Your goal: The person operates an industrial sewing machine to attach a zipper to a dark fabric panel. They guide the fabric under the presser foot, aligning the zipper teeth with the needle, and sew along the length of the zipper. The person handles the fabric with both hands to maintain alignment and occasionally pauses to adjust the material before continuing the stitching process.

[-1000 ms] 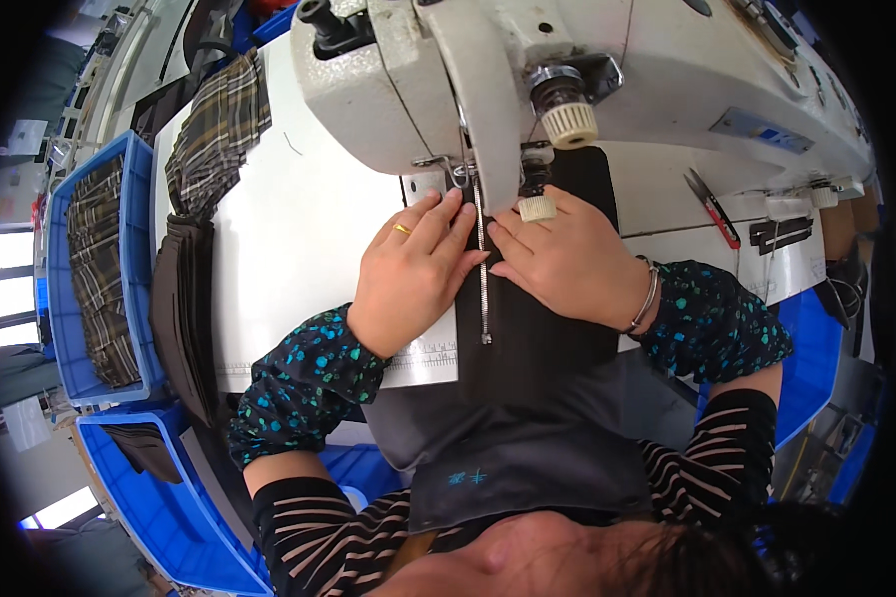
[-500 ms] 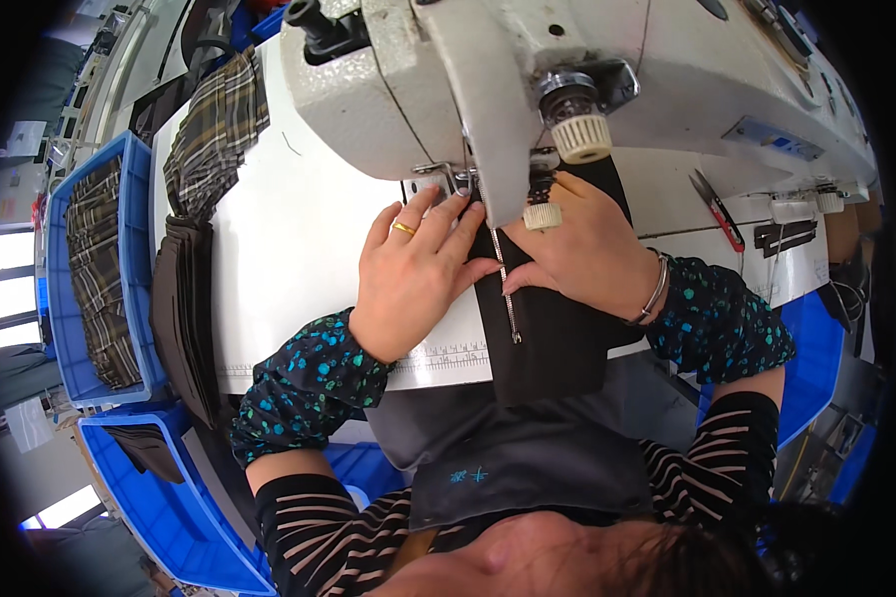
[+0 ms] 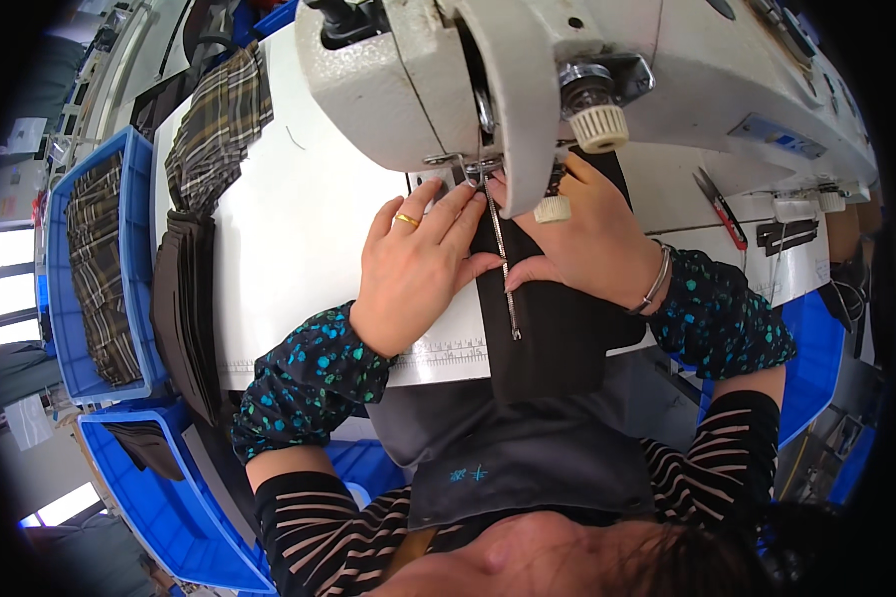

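Dark brown fabric (image 3: pixel 548 363) lies under the presser foot (image 3: pixel 478 167) of a white sewing machine (image 3: pixel 418 90), with a silver-toothed zipper (image 3: pixel 513 318) running lengthwise along it. My left hand (image 3: pixel 415 264), wearing a gold ring, lies just left of the zipper, fingertips by the presser foot, thumb stretched toward the teeth. My right hand (image 3: pixel 582 244) rests on the fabric right of the zipper, fingers apart and thumb beside the teeth; some of its fingertips are hidden behind the machine's front parts and knob.
The white table (image 3: pixel 269 269) holds plaid fabric (image 3: pixel 214 119) and folded dark pieces (image 3: pixel 184 308) on the left. Blue bins (image 3: pixel 139 269) flank it, one with plaid cloth, another (image 3: pixel 199 527) below. Red-handled scissors (image 3: pixel 727 214) and small dark parts (image 3: pixel 786 234) lie at the right.
The fabric and zipper have shifted right and slightly away from me since a second ago. My right hand has moved right and forward with them; my left hand has moved slightly forward.
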Available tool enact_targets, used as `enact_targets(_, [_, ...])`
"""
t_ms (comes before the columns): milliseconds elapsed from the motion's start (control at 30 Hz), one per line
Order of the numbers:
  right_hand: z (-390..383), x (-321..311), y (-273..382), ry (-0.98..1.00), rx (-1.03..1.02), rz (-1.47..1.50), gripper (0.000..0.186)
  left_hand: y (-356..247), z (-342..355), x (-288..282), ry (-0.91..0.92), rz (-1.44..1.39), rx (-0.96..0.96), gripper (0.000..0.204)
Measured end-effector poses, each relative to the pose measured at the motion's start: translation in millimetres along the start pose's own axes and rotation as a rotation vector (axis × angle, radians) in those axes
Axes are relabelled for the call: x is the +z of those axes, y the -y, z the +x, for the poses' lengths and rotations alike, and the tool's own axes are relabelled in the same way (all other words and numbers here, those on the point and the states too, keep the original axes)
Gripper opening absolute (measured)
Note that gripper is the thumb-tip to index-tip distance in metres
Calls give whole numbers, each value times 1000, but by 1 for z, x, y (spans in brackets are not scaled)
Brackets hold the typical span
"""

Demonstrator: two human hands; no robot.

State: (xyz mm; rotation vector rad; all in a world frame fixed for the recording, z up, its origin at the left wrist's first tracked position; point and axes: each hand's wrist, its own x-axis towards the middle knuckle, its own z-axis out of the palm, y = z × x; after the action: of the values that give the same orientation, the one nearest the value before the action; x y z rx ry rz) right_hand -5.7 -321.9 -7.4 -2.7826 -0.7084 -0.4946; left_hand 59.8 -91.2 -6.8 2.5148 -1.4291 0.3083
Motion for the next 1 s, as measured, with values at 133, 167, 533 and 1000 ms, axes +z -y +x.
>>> enact_targets(133, [-1,1,2,6,0,-21,70,2,0,0,8,-42,4,63])
enact_targets(167, [-1,2,2,7,0,-23,69,2,0,0,10,-42,1,62])
enact_targets(533, [-2,1,4,27,23,-26,65,2,0,0,30,-57,-10,63])
enact_targets(1000, [4,-45,-20,255,376,1249,41,2,-1,-1,20,-54,-8,64])
